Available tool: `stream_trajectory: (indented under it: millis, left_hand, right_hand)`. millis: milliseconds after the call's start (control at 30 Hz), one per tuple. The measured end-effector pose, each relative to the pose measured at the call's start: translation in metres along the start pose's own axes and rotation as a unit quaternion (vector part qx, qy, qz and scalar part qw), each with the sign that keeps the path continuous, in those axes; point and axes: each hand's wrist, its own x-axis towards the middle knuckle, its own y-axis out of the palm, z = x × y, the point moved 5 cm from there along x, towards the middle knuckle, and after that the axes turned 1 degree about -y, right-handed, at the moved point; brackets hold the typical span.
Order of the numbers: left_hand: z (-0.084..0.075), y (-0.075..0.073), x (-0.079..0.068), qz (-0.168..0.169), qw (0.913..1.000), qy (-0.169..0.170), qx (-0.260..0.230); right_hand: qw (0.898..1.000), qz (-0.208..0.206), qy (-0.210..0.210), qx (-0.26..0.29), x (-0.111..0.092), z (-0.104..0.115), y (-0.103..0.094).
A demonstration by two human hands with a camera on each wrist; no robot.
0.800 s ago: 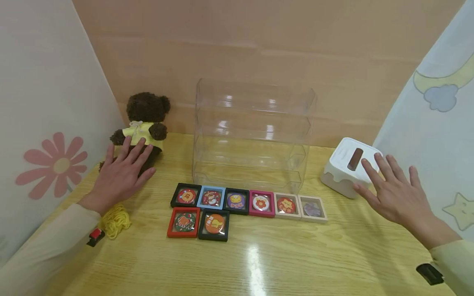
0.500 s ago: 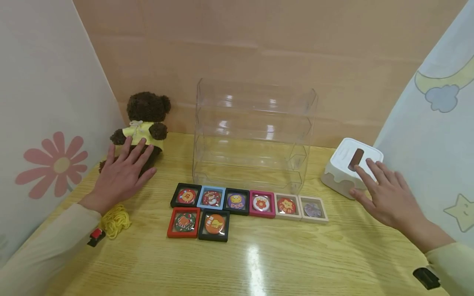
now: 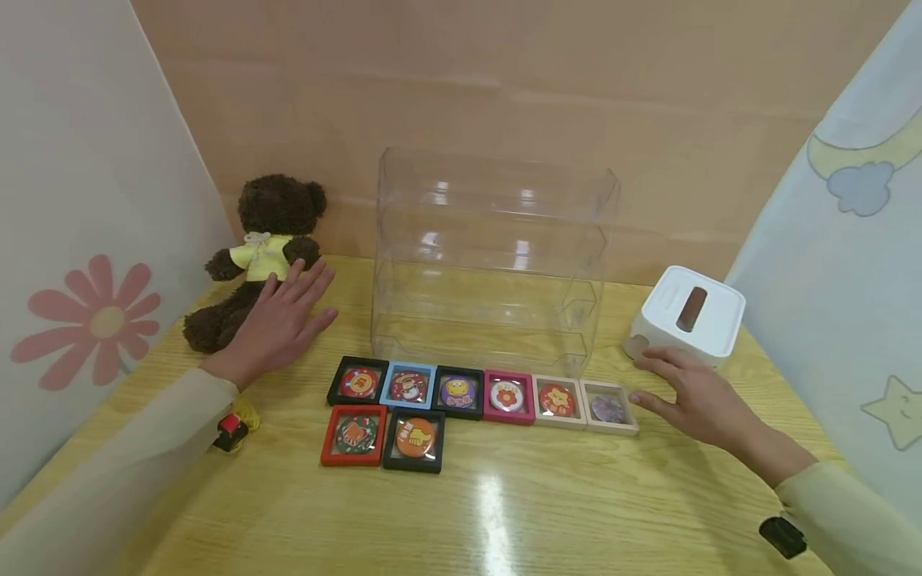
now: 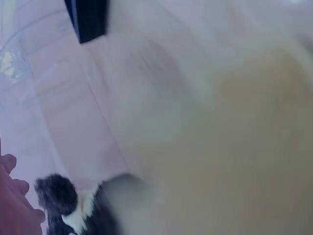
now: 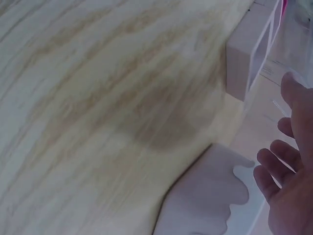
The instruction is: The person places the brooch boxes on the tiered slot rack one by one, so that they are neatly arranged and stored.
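My left hand (image 3: 284,324), fingers spread, hovers in front of the brown teddy bear (image 3: 277,212) in its yellow top and overlaps its legs in the head view. The left wrist view catches the edge of that hand (image 4: 17,205) beside the bear (image 4: 56,196). With thumb and fingers apart and nothing between them, my right hand (image 3: 695,400) is beside the end beige frame (image 3: 630,428), which holds a greyish-purple disc. In the right wrist view the thumb side of the hand (image 5: 293,186) faces that frame (image 5: 239,68), near the white box (image 5: 200,196).
A clear tiered display rack (image 3: 483,312) stands at the back. Before it lie several square framed badges, including a magenta one (image 3: 531,400), a light blue one (image 3: 430,384) and a red one (image 3: 353,460). The white slotted box (image 3: 666,292) is at right; yellow cord (image 3: 248,416) lies left.
My right hand has moved left and down from the white box to the end beige frame. My left hand has shifted slightly right. Both stay without anything in them.
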Motion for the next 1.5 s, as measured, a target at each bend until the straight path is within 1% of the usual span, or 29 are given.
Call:
stream_trajectory:
  millis: [100,167,267,367,467,533,633,733,900,967,1067,1133,1233,1367,1400,1500]
  left_hand:
    - [-0.010,0.004,0.012,0.008,0.9983,0.008,-0.057]
    - [-0.016,0.007,0.019,0.013,0.9952,0.018,-0.096]
    - [-0.025,0.008,0.026,0.026,0.9879,0.024,-0.151]
    - [-0.030,0.008,0.030,0.030,0.9822,0.022,-0.184]
    - [-0.031,0.007,0.032,0.012,0.9807,0.019,-0.194]
    - [-0.031,0.006,0.033,-0.012,0.9803,0.023,-0.196]
    - [-0.033,0.002,0.035,-0.044,0.9762,0.036,-0.210]
    - [-0.035,0.000,0.038,-0.064,0.9695,0.042,-0.233]
    - [-0.036,0.000,0.041,-0.083,0.9584,0.022,-0.272]
    - [-0.036,0.000,0.041,-0.089,0.9549,0.014,-0.283]
    - [-0.038,0.001,0.040,-0.094,0.9512,0.012,-0.294]
    - [-0.039,0.001,0.039,-0.097,0.9496,0.013,-0.298]
    - [-0.040,0.001,0.039,-0.104,0.9459,0.021,-0.306]
    - [-0.043,0.001,0.039,-0.123,0.9369,0.036,-0.325]
    - [-0.044,0.001,0.039,-0.129,0.9347,0.038,-0.329]
    - [-0.046,0.001,0.039,-0.141,0.9276,0.041,-0.344]
  right_hand:
    - [0.999,0.027,-0.006,0.028,-0.001,-0.001,0.010]
    - [0.997,0.052,-0.010,0.052,-0.002,-0.001,0.015]
    - [0.991,0.092,-0.011,0.099,-0.005,-0.001,0.022]
    - [0.983,0.119,-0.009,0.139,-0.008,0.000,0.023]
    - [0.977,0.139,-0.009,0.164,-0.009,-0.001,0.022]
    - [0.972,0.150,-0.004,0.178,-0.010,-0.002,0.021]
    - [0.967,0.166,0.005,0.192,-0.011,-0.004,0.020]
    - [0.964,0.173,0.012,0.200,-0.014,-0.005,0.021]
    - [0.964,0.159,0.034,0.208,-0.017,-0.007,0.021]
    - [0.966,0.146,0.049,0.209,-0.018,-0.008,0.021]
    - [0.968,0.119,0.065,0.212,-0.019,-0.009,0.018]
    - [0.970,0.093,0.063,0.218,-0.020,-0.010,0.014]
    - [0.973,0.052,0.046,0.221,-0.021,-0.010,0.007]
    - [0.978,0.010,0.031,0.207,-0.022,-0.011,-0.001]
    - [0.977,0.004,0.032,0.209,-0.023,-0.012,-0.003]
    - [0.971,-0.005,0.040,0.237,-0.024,-0.015,-0.007]
